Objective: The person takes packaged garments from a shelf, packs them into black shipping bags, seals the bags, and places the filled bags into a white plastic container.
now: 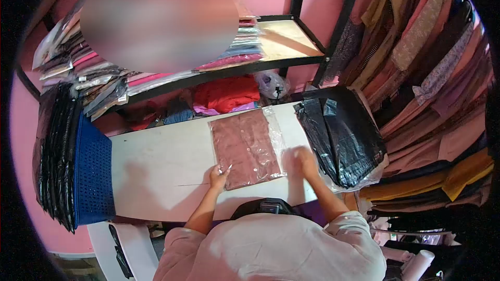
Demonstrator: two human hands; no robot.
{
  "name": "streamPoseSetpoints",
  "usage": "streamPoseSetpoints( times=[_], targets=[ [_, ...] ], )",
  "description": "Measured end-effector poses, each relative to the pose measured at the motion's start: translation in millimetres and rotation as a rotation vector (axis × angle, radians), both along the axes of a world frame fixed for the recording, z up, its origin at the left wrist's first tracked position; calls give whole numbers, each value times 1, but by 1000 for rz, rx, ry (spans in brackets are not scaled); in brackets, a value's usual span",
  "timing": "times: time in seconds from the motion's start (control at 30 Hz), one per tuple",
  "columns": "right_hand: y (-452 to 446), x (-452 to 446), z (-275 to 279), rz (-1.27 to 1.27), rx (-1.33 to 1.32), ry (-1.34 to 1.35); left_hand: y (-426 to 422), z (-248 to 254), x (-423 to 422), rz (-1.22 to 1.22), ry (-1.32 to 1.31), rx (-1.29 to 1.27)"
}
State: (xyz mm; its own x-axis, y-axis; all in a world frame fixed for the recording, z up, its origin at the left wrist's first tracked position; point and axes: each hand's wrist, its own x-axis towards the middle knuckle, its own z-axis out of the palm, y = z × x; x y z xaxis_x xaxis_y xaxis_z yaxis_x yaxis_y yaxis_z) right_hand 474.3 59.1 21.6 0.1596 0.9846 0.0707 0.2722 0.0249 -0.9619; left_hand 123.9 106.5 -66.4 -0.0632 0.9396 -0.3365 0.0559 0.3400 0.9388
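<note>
A folded dusty-pink garment in a clear plastic bag [245,148] lies flat on the white table, buttons showing down its front. My left hand [219,177] is at the bag's lower left edge, its fingers closed on the plastic. To the right of the bag, my right hand [303,160] is over the table, blurred, so its fingers do not show clearly. It stands apart from the garment, between the clear bag and a stack of black plastic bags [346,140].
On the left stands a blue basket [95,171] with black plastic packages [57,156] beside it. Bagged folded clothes [151,80] fill a shelf behind the table. Red cloth [226,94] sits beneath that shelf. Hanging garments [422,73] line the right side.
</note>
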Motion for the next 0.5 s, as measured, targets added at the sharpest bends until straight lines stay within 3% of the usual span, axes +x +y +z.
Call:
streamPoseSetpoints(
  times=[0.03, 0.1, 0.13, 0.17, 0.23, 0.27, 0.33, 0.43, 0.5],
  targets=[
    [4, 27, -5, -186, 359, -755, 0, -3, -2, -6, -2, 0],
    [1, 66, -1, -626, 271, -934, -1, 13, 4, -39, -14, 159],
    [0, 84, -5, -805, 127, -923, -6, 32, 6, -19, -107, -25],
    [-2, 94, -3, -912, -141, -821, -5, 30, 8, -23, -108, -24],
    [-1, 124, -27, -883, -358, -839, -3, 18, 5, -10, 97, 123],
    [1, 138, -41, -883, -353, -840, -3, 18, 6, -7, 94, 126],
    [8, 157, -61, -633, -224, -455, -4, 21, 8, 28, 73, 134],
    [18, 143, -27, -530, -194, -455, -8, 54, 17, 66, 24, -49],
    [30, 129, -10, -487, -125, -513, -3, 27, 10, 63, 50, -11]
  ],
)
